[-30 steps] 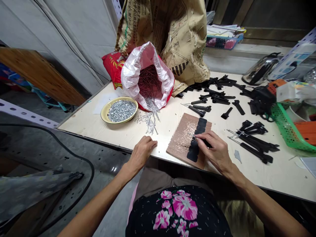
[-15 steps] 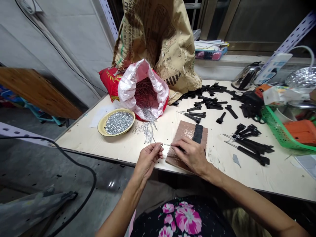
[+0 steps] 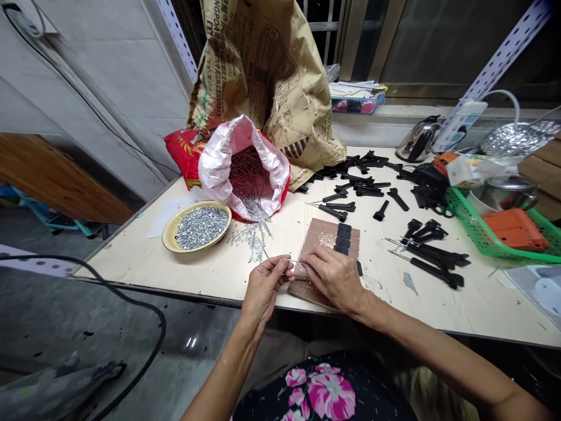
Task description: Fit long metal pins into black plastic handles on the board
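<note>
My left hand [image 3: 270,283] is closed in a pinch, with a small shiny metal ring at its fingertips, mostly covered by them. A thin metal rod [image 3: 295,261] bridges the short gap to my right hand [image 3: 331,278], whose fingers are closed round its other end. What else lies under the right fingers is hidden. Both hands are just above the front of a brown ridged board [image 3: 319,231]. Several flat black pieces [image 3: 343,236] lie in a row on that board. Left of the hands stands a yellow bowl [image 3: 165,238] heaped with small metal rings or nuts [image 3: 204,227].
A red and white sack [image 3: 213,169] spills thin metal rods [image 3: 259,217] behind the bowl. Black handles [image 3: 432,266], some with metal rods, lie to the right, more at the back. A green basket [image 3: 464,225], a kettle [image 3: 416,140] and a big paper sack [image 3: 307,111] stand farther off.
My hands have come closer together, so the rod's end now meets the left fingertips. The right fingers have shifted, and the head view has turned slightly right.
</note>
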Motion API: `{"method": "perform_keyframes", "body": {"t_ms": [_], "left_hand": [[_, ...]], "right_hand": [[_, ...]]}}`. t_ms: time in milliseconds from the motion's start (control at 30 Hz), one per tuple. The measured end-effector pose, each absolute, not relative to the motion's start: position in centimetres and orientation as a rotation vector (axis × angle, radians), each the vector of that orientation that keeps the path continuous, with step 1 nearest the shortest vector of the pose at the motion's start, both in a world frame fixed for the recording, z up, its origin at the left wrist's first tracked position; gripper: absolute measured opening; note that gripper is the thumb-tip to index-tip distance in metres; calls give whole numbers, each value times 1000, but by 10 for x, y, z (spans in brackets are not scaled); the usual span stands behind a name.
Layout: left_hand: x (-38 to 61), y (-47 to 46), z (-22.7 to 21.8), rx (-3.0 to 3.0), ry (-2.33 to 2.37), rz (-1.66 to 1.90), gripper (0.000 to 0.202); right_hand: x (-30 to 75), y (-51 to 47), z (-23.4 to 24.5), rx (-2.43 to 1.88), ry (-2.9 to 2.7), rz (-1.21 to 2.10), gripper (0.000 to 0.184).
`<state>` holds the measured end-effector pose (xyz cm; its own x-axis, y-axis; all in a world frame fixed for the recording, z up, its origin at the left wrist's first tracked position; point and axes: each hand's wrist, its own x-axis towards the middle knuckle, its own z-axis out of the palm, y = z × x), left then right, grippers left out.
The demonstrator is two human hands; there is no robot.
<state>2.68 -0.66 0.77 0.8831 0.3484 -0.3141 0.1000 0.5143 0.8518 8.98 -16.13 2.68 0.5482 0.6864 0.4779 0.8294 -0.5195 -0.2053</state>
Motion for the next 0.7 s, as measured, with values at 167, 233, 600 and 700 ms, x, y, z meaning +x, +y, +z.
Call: {"method": "perform_keyframes", "body": {"t_ms": [167, 233, 600, 700], "left_hand": [[29, -10, 5, 1186, 468, 227, 28], [29, -11, 3, 1266, 455, 258, 26], [33, -8, -2, 1403, 426, 218, 28], [33, -8, -1, 1471, 420, 232, 27]], "right_hand": [[90, -162, 23, -2397, -1254, -595, 18], [90, -164, 22, -2414, -1257, -620, 19], [93, -168, 20, -2451, -1291, -553, 18], [94, -169, 18, -2448, -1264, -498, 18]]}}
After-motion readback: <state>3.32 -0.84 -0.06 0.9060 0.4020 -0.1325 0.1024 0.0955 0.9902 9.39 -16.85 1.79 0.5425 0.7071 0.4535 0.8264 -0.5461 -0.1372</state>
